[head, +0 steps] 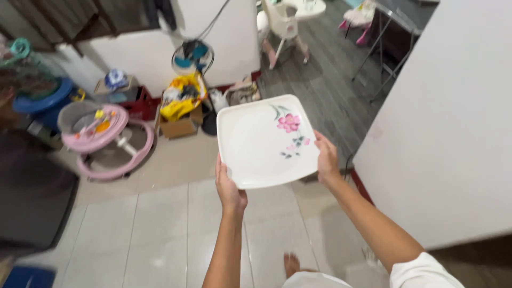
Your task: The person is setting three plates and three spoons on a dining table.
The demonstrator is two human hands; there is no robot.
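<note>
Both bare arms stretched forward, left hand (pixel 229 186) and right hand (pixel 326 158) level — fingers curled closed, thumbs uppermost, one bare foot (pixel 291 264) below

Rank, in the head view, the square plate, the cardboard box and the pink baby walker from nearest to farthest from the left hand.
1. Square plate: held at its lower edge by the left hand.
2. Cardboard box: on the floor beyond the plate, to the left.
3. Pink baby walker: farther left on the floor.

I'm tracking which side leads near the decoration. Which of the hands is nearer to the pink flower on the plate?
Right. The right hand grips the plate edge just below the pink flower; the left hand holds the opposite lower edge, farther from it.
</note>
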